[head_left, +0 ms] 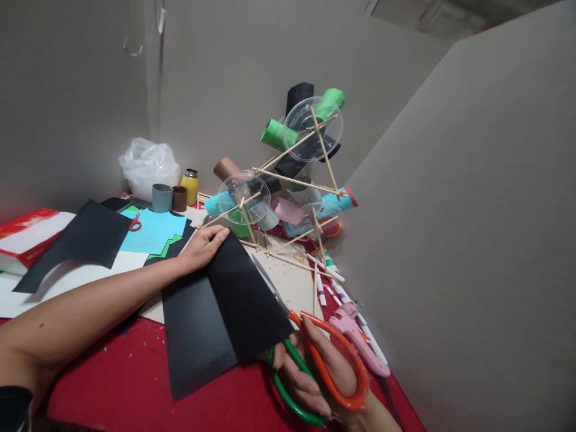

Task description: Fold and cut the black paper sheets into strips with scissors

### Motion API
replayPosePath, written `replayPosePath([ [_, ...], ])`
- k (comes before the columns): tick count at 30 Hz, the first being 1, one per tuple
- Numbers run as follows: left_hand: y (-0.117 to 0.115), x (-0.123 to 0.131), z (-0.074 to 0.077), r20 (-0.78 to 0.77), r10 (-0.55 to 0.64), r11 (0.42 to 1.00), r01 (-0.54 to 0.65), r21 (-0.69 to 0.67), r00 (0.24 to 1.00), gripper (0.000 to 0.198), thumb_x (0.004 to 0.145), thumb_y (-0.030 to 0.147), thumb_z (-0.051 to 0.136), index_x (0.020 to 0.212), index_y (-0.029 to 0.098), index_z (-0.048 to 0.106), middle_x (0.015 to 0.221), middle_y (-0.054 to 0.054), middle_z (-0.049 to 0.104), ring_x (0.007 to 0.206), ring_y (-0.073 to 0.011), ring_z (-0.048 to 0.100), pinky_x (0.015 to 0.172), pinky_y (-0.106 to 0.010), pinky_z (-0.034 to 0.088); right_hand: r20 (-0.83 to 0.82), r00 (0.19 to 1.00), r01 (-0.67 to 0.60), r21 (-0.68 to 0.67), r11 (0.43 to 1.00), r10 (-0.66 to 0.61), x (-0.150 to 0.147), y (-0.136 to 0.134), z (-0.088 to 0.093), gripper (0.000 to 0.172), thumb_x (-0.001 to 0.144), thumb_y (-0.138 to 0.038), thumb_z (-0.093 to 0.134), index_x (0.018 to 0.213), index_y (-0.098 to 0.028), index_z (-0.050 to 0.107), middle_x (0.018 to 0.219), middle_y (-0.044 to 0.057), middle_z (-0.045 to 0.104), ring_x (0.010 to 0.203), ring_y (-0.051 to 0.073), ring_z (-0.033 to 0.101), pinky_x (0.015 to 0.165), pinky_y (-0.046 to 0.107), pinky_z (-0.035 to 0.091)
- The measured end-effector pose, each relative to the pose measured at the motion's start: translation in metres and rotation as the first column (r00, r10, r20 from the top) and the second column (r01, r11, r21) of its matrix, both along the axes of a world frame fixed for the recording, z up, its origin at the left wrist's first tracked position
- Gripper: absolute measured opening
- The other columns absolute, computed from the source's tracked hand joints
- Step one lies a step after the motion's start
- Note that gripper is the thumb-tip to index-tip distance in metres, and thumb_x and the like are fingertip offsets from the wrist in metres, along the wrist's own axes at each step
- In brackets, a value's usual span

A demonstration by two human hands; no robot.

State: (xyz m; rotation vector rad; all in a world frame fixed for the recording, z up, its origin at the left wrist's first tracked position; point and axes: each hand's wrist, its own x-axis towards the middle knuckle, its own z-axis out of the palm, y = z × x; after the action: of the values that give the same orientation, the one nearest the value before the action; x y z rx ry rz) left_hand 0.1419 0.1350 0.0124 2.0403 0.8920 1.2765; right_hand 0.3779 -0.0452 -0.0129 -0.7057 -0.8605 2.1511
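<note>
At the near edge of the red desk, the R hand has its grip closed through the loops of the orange-and-green-handled scissors; the loops stand apart. Blades point away & left, along the right edge of the matt black paper sheet, which lies just left of that grip, long axis approx. the same way. The L hand lies flat and open on the sheet's far corner, clasping nothing. One blade is hidden under the paper, so the blade gap can't be told; the R wrist is cut off by the frame.
</note>
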Motion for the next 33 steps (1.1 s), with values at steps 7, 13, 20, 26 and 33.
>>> replayPosePath([
  [7,0.0005,-0.0005,-0.0017,0.024,0.008,1.000,-0.008,0.022,1.000,0.038,0.092,0.044,0.039,0.065,0.018,0.044,0.063,0.004,0.038,0.062,-0.0114,0.038,0.059,-0.022,0.033,-0.040,0.999,0.004,0.017,1.000,-0.003,-0.0031,0.0002,-0.0002,0.072,0.094,-0.059,0.030,0.080,0.000,0.070,0.035,-0.006,0.037,0.021,0.005,0.032,0.024,0.014,0.024],
  [13,-0.0016,0.0004,0.0004,0.059,-0.026,1.000,0.025,0.015,0.998,0.039,0.092,0.044,0.039,0.062,0.019,0.039,0.061,0.004,0.034,0.059,-0.0108,0.035,0.057,-0.022,0.032,-0.066,0.998,-0.009,0.041,0.999,0.012,-0.0036,-0.0003,0.0004,0.069,0.096,-0.054,0.028,0.081,-0.001,0.070,0.036,-0.007,0.036,0.021,0.005,0.031,0.023,0.013,0.024],
  [20,-0.0028,0.0007,0.0009,0.068,-0.024,0.999,0.021,0.045,0.997,0.037,0.092,0.041,0.039,0.062,0.019,0.038,0.062,0.004,0.034,0.059,-0.0106,0.035,0.057,-0.023,0.032,-0.108,0.994,-0.004,0.044,0.999,0.008,-0.0027,-0.0026,-0.0044,0.070,0.097,-0.052,0.024,0.079,-0.003,0.070,0.037,-0.006,0.036,0.021,0.004,0.030,0.023,0.013,0.027],
  [26,-0.0029,0.0006,0.0013,0.052,0.009,0.997,-0.013,0.071,0.999,0.034,0.093,0.037,0.038,0.063,0.019,0.039,0.062,0.004,0.034,0.060,-0.0109,0.036,0.058,-0.023,0.032,-0.100,0.995,-0.008,0.022,1.000,0.011,-0.0037,-0.0027,-0.0036,0.070,0.095,-0.055,0.026,0.077,-0.004,0.070,0.035,-0.007,0.035,0.021,0.004,0.030,0.023,0.012,0.027],
  [33,-0.0027,0.0001,0.0006,0.061,0.008,0.997,-0.013,0.078,0.998,0.034,0.093,0.037,0.037,0.065,0.019,0.041,0.063,0.004,0.036,0.061,-0.0110,0.037,0.059,-0.023,0.032,-0.112,0.993,-0.041,0.052,0.998,0.047,-0.0095,-0.0011,0.0029,0.064,0.093,-0.056,0.036,0.060,-0.009,0.065,0.031,-0.008,0.032,0.018,0.004,0.028,0.022,0.013,0.026],
])
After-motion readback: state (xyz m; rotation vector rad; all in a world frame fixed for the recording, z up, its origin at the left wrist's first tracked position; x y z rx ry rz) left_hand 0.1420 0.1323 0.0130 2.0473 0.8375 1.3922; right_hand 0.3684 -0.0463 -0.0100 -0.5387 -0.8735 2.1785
